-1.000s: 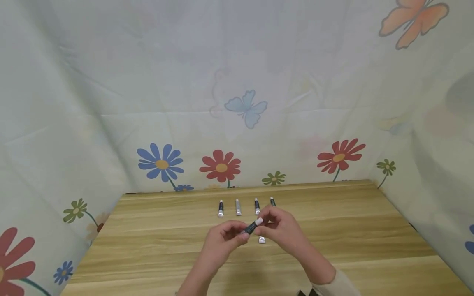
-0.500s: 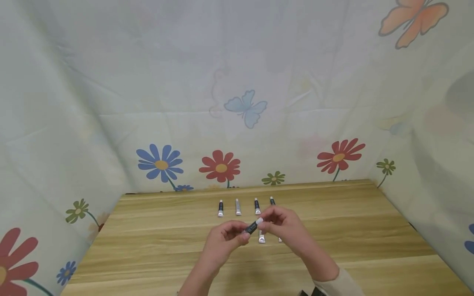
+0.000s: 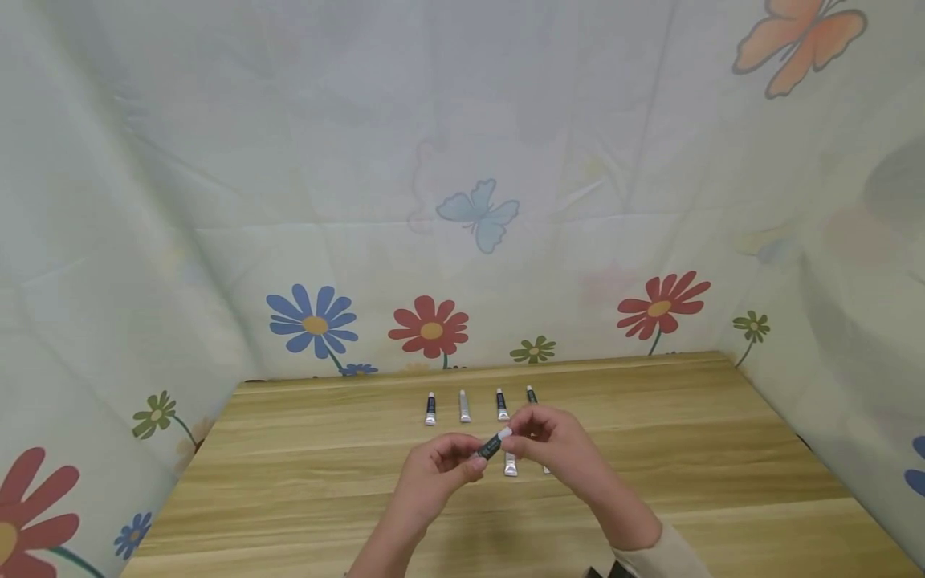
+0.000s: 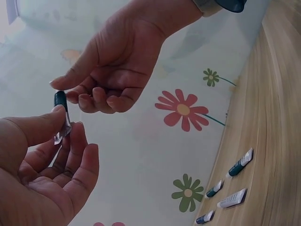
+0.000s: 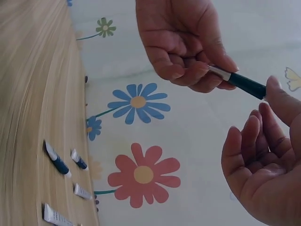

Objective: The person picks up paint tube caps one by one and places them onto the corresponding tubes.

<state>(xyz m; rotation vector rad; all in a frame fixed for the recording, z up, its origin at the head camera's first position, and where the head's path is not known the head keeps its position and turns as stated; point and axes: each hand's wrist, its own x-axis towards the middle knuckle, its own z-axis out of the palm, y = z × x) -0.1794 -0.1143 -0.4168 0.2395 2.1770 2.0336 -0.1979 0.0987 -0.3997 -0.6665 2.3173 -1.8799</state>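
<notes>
A small paint tube [image 3: 490, 446] with a dark green label, silver end and white cap is held above the table. My left hand [image 3: 437, 470] pinches it near its silver end between thumb and fingers, clearly seen in the right wrist view, where the tube [image 5: 247, 85] slants down to the right. At the other end my right hand [image 3: 555, 443] pinches the white cap [image 3: 505, 433] with thumb and forefinger. From the left wrist, the tube [image 4: 60, 100] stands nearly upright between both hands, its cap mostly covered by the right fingertips.
Several more paint tubes lie on the wooden table [image 3: 303, 466]. A back row includes a dark tube [image 3: 430, 408] and a silver-grey tube [image 3: 465, 406]; a nearer tube [image 3: 511, 464] is partly hidden behind the right hand. A flower-printed curtain [image 3: 347, 249] surrounds the table.
My right thumb has moved up onto the cap, and the right hand has shifted slightly, uncovering part of a tube behind it. The left hand and paint tube hold almost still.
</notes>
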